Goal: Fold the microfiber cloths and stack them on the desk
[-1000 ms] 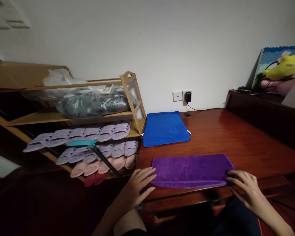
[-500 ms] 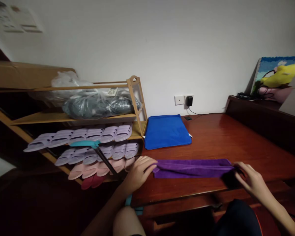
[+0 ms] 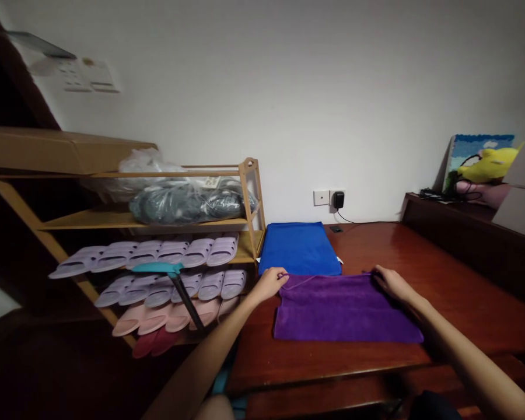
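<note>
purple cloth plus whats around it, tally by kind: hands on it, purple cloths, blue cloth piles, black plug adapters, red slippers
Left hand and right hand: 2
Purple cloth: 1
Blue cloth pile: 1
Black plug adapter: 1
Red slippers: 2
Total: 7

The purple cloth (image 3: 345, 319) looked matt and plush, its nap slightly mottled; the blue cloth (image 3: 301, 249) looked smoother. The tabletop (image 3: 424, 280) was varnished wood with a soft sheen. Glossy, crinkled plastic bag (image 3: 184, 203), plain cardboard box (image 3: 30, 150), smooth wooden rack (image 3: 87, 219).
</note>
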Motion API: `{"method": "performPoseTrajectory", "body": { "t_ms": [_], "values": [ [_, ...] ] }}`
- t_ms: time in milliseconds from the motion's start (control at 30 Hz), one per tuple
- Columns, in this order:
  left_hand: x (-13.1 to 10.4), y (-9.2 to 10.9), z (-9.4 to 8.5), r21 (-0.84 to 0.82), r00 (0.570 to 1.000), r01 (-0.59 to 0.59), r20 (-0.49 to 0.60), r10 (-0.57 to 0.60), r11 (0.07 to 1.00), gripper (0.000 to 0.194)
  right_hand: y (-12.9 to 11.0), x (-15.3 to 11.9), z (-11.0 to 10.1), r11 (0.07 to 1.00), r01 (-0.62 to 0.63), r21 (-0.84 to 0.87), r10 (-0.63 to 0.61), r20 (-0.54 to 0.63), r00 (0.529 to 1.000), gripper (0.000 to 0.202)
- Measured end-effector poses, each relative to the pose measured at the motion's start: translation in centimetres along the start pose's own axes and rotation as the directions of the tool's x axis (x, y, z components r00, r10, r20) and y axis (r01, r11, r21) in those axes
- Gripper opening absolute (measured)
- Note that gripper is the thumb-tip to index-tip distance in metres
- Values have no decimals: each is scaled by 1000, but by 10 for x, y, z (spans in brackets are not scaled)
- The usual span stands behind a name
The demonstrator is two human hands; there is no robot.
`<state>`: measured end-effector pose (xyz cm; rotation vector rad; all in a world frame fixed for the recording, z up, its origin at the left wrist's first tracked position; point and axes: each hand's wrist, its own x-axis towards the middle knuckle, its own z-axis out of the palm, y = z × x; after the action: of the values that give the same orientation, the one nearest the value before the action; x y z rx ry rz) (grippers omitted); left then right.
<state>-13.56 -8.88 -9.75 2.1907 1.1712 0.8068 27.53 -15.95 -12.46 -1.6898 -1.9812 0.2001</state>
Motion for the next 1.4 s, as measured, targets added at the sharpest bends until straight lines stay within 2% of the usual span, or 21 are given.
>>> {"method": "performPoseTrajectory", "body": {
  "t_ms": [100,200,267,400,533,633,733,767,833,933,1033,1100,1233,1400],
  "values": [
    [0,1,-2,-97,1000,-5,-22,3,995,26,8,-5,1,1000,23,-12,-24,-56,998,22],
    [3,-4,-3,-249,998,48,-33,-58,967,32,17,-6,-2,999,30,-41,-33,-92,995,27],
    [8,-9,-2,-250,995,71,-45,-85,966,34,22,-2,-1,997,23,-79,-30,-85,996,31],
    [19,-17,8,-115,994,71,-69,-79,991,32,25,5,6,986,37,-163,-48,-63,997,35],
    [23,-14,13,-22,995,69,-66,-71,997,26,24,6,8,986,72,-147,-76,-22,997,36],
    [21,-4,14,95,999,45,-8,-45,994,36,25,3,4,989,65,-131,-66,-2,998,37],
    [19,6,17,309,997,-11,78,-14,951,60,25,0,-1,984,67,-164,-64,21,998,36],
    [18,8,19,361,995,-37,98,2,932,62,24,-1,-3,980,72,-186,-69,22,997,36],
    [17,11,22,399,990,-97,134,47,912,49,20,-2,-8,965,69,-254,-71,1,997,35],
    [13,15,24,320,980,-153,170,102,935,23,14,-1,-16,942,-52,-330,33,-63,997,30],
    [3,28,26,211,972,-153,208,108,965,16,9,6,-23,921,-250,-299,229,-103,968,23],
    [-8,42,30,154,968,-141,228,103,978,15,7,13,-23,903,-333,-272,309,-131,942,23],
    [-30,68,44,49,961,-96,264,80,994,13,5,34,-18,891,-401,-214,369,-175,913,22],
    [-50,89,67,-128,927,24,373,26,991,16,-11,64,-12,911,-395,-117,364,-221,905,20]
  ]
}}
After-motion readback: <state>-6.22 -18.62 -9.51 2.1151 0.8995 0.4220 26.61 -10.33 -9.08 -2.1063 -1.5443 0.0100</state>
